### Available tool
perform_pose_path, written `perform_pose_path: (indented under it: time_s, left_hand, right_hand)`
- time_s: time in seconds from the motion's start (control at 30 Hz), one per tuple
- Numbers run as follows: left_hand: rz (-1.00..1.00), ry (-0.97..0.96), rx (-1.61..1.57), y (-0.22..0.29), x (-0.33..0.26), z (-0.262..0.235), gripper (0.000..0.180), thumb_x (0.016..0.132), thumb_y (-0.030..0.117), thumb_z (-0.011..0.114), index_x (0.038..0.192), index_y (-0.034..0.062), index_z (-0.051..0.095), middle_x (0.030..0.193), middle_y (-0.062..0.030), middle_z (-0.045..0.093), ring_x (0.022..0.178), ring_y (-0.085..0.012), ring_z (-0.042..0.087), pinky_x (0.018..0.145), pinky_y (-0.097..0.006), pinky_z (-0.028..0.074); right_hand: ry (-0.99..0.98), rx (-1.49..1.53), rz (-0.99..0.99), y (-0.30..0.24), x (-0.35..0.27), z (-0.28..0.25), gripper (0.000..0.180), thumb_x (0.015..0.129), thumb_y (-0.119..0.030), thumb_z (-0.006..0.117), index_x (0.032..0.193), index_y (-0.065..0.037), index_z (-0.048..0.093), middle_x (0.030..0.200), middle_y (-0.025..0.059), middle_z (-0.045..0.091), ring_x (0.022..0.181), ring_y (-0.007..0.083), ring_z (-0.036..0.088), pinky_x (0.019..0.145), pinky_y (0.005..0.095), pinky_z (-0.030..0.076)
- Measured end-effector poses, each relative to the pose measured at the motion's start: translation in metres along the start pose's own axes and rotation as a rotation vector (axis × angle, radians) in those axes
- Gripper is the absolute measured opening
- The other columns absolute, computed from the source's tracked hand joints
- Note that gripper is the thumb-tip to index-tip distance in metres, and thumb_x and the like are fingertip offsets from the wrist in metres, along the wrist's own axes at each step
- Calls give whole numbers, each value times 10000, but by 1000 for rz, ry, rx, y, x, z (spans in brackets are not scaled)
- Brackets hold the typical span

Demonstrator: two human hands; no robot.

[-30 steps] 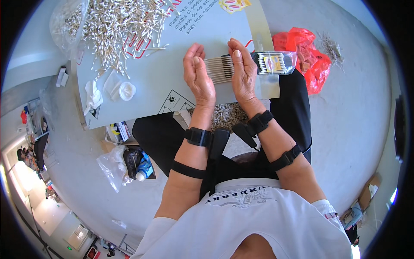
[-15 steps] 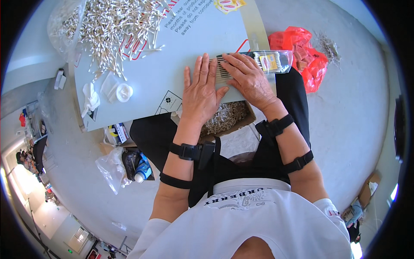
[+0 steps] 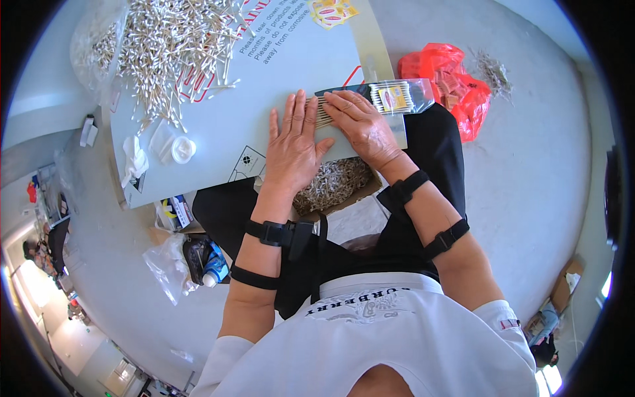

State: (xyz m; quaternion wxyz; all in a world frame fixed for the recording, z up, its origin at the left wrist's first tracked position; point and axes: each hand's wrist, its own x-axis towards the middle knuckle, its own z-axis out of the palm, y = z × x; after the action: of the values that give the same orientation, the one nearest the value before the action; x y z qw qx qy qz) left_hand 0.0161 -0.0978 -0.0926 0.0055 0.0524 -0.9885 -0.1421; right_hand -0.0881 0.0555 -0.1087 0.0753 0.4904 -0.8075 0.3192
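A row of cotton swabs (image 3: 323, 118) lies side by side at the table's near right, its right end in a clear plastic bag (image 3: 418, 94). A yellow-and-white label (image 3: 393, 98) shows among the bagged swabs. My left hand (image 3: 291, 152) lies flat with fingers stretched out, its fingertips at the left end of the row. Across the middle of the row rests my right hand (image 3: 365, 131), fingers extended and palm down, covering part of the swabs. Below my hands, an open carton (image 3: 337, 182) full of loose swabs shows past the table edge.
A large heap of loose swabs (image 3: 178, 53) spills from a plastic bag at the far left. A round white lidded tub (image 3: 183, 150) and crumpled white tissue (image 3: 134, 161) sit nearer. Yellow labels (image 3: 333, 11) lie at the far edge. A red bag (image 3: 463, 109) stands right of the table.
Both hands keep nearly the same place on the swabs, my right fingers shifting slightly left along the row. The whole view has shifted a little, moving the scene leftward.
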Motion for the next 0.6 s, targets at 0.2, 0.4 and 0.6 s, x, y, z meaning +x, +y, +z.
perform_pose_path:
  time_s: [0.2,0.4,0.6]
  left_hand:
    - [-6,-22,21,1,0,-1,793,908,453,582,1538,114,240,1606,-106,205,1493,-249,163,1199,-511,109]
    - [-6,-10,28,1,0,-1,790,910,450,582,1540,122,237,1609,-96,202,1493,-243,161,1203,-506,108]
    - [-15,-11,11,1,0,0,806,899,467,588,1543,139,232,1611,-85,197,1496,-237,150,1207,-497,92]
  right_hand:
    - [132,74,145,-9,-9,-18,369,774,-42,653,1142,-21,644,1257,131,585,1160,324,567,985,416,476]
    - [101,157,223,-11,-15,-25,282,742,1,660,1020,-39,686,989,97,619,962,282,596,824,398,511]
    - [44,11,51,-9,-8,-15,266,718,-35,675,984,-18,686,951,90,609,872,267,593,767,385,513]
